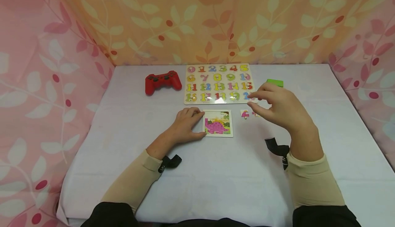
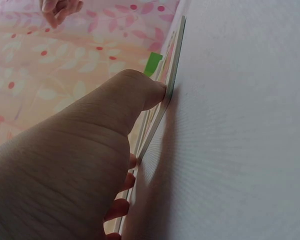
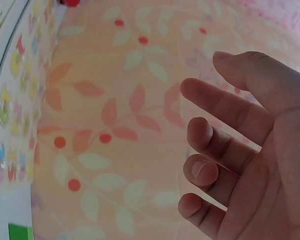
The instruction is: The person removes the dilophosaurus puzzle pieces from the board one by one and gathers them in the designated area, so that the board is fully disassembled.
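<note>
A small white-framed jigsaw puzzle (image 1: 217, 123) with a pink dinosaur picture lies flat on the table. My left hand (image 1: 187, 126) rests at its left side, the index fingertip by the upper corner and the thumb on the lower one. In the left wrist view the thumb (image 2: 152, 94) presses against the puzzle's edge (image 2: 177, 55). Above the table to the right hovers my right hand (image 1: 277, 105), its fingers loosely bent and the thumb apart, with nothing between them. Below its fingertips lies a pink and white puzzle piece (image 1: 244, 114). Another piece (image 1: 255, 114) is partly covered by the hand.
Behind the puzzle lies a number board (image 1: 219, 83) with coloured numerals. A red game controller (image 1: 163, 82) sits to its left. A green block (image 1: 275, 82) is partly behind the right hand. Patterned curtains (image 1: 216, 21) enclose the white table (image 1: 216, 182).
</note>
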Demonstrator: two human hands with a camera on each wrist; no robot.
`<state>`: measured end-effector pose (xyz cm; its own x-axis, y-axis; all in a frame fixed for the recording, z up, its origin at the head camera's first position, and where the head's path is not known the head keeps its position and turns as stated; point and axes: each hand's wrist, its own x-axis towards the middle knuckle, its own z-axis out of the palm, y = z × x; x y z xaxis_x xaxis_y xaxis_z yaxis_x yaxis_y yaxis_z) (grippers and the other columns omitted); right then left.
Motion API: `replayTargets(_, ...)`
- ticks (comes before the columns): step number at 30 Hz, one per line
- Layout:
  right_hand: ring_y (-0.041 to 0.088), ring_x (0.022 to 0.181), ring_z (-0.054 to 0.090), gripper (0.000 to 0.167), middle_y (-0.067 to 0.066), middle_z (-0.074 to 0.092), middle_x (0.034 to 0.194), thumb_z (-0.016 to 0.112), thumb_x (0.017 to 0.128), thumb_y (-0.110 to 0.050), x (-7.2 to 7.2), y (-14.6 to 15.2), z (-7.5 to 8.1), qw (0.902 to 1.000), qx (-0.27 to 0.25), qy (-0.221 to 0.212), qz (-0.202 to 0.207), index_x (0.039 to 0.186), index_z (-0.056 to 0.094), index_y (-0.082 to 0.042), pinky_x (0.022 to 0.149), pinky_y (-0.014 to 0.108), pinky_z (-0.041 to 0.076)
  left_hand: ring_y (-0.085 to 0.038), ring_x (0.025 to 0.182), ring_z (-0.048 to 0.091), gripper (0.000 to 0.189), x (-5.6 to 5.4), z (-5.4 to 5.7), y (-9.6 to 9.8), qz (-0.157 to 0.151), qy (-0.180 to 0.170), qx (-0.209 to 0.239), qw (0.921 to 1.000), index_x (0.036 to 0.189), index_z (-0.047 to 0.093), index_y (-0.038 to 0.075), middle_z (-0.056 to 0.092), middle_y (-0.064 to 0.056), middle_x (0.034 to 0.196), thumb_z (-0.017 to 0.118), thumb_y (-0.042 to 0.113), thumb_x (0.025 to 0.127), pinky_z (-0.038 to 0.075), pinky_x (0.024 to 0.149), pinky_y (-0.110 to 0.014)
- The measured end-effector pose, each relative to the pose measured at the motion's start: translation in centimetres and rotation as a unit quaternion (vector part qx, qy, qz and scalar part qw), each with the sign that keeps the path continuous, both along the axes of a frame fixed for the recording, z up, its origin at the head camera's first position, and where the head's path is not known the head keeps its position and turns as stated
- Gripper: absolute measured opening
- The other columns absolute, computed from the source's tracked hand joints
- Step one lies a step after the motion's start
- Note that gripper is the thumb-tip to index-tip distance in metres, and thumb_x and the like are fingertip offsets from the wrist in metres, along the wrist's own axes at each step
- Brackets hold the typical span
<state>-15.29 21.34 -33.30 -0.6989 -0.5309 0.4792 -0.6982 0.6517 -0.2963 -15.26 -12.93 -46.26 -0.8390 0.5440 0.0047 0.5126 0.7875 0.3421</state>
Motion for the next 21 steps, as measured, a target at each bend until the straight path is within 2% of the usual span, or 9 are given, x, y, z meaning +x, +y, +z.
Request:
replayTargets(5,0.017,0.074,0.055,0.027,0.003,0.060,0.099,0.083,0.084,-0.020,0.2,-1.8,-0.3,0.9995,0.023,0.002,0.022,0.108,0.079,-0.009,0.064,0.035,0.047,-0.024,0.135,0.031,0.086,-0.1,0.0,0.1,-0.001,0.002,-0.003,1.0000,0.156,0.045,0.012,0.041,-0.004,0.147,0.069,0.058,0.088,0.024,0.114,-0.048)
replayTargets(9,0.018,0.072,0.055,0.027,0.002,0.060,0.100,0.083,0.085,-0.021,0.1,-3.1,-1.0,0.9983,0.041,-0.024,0.034,0.110,0.078,-0.011,0.063,0.034,0.046,-0.025,0.135,0.031,0.085,-0.1,0.0,0.1,0.001,0.001,-0.005,1.0000,0.156,0.045,0.012,0.041,-0.005,0.147,0.069,0.058,0.088,0.025,0.114,-0.048)
replayTargets(16,0.018,0.075,0.060,0.033,0.001,0.062,0.105,0.081,0.088,-0.024,-0.5,-5.1,-3.1,0.9899,0.090,-0.095,0.055,0.118,0.076,-0.012,0.068,0.036,0.050,-0.026,0.136,0.031,0.085,-0.1,0.0,0.1,0.001,0.001,-0.006,1.0000,0.155,0.046,0.012,0.041,-0.005,0.147,0.069,0.058,0.088,0.024,0.114,-0.049)
replayTargets(21,0.021,0.084,0.064,0.036,0.004,0.064,0.109,0.081,0.089,-0.026,-1.0,-6.2,-4.5,0.9758,0.130,-0.170,0.044,0.122,0.075,-0.012,0.074,0.037,0.053,-0.026,0.136,0.031,0.084,0.0,0.0,0.1,0.001,0.001,-0.005,1.0000,0.155,0.046,0.012,0.041,-0.005,0.147,0.069,0.058,0.088,0.024,0.114,-0.049)
